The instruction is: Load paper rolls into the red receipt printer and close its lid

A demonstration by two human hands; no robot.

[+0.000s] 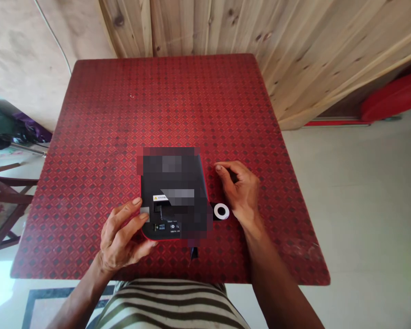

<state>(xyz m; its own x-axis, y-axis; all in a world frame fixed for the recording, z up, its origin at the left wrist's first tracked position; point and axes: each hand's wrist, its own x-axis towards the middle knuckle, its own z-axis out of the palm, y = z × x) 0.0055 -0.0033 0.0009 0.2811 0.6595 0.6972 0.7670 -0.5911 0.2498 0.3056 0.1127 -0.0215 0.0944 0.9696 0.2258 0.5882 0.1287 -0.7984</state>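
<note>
A flat black device (149, 183) with a red edge lies on the red patterned table, close to its front edge. Much of it is blurred into blocks; printed labels and small sockets show on its lower part. My left hand (123, 235) holds its near left corner, fingertips on the left side and thumb at the near edge. To the right of the device is my right hand (241, 187), fingers curled and thumb against the index finger; whatever they may pinch is too small to tell. Between device and right wrist sits a white ring (226, 211) with a dark centre, beside black material.
The red table (171, 100) reaches back to a wooden plank wall (198, 27). A wooden chair frame (12, 183) and a dark pole (0, 140) stand at the left. Pale floor tiles (356, 205) and a red object (393, 96) lie at the right.
</note>
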